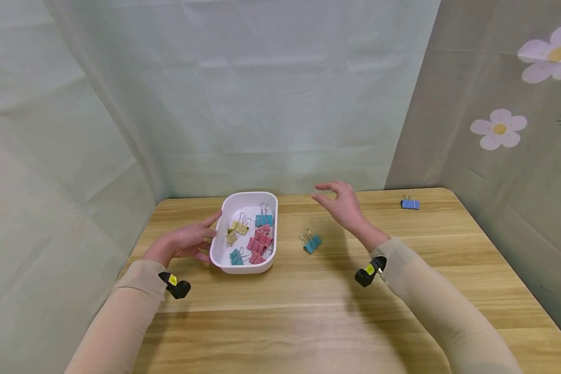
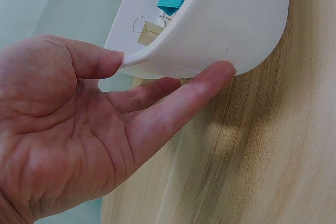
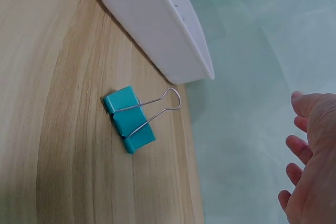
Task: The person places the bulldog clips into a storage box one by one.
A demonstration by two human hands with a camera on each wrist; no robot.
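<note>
A white oblong tray (image 1: pixel 224 208) stands on the wooden table and holds several binder clips: yellow (image 1: pixel 237 228), teal (image 1: pixel 264 219) and pink (image 1: pixel 259 244). My left hand (image 1: pixel 208 236) lies against the tray's left side. In the left wrist view that hand (image 2: pixel 168 77) has its thumb on the rim and straight fingers along the tray wall (image 2: pixel 236 19). My right hand (image 1: pixel 320 192) hovers above the table right of the tray, fingers relaxed and empty. A loose teal binder clip (image 1: pixel 311 242) lies on the table below it, also seen as the teal clip (image 3: pixel 128 119) beside the tray (image 3: pixel 157 19).
A blue binder clip (image 1: pixel 410 203) lies near the table's far right corner. Pale cloth walls close off the back and both sides; the right one has flower prints (image 1: pixel 499 128). Bare wood stretches across the near half of the table (image 1: pixel 285 322).
</note>
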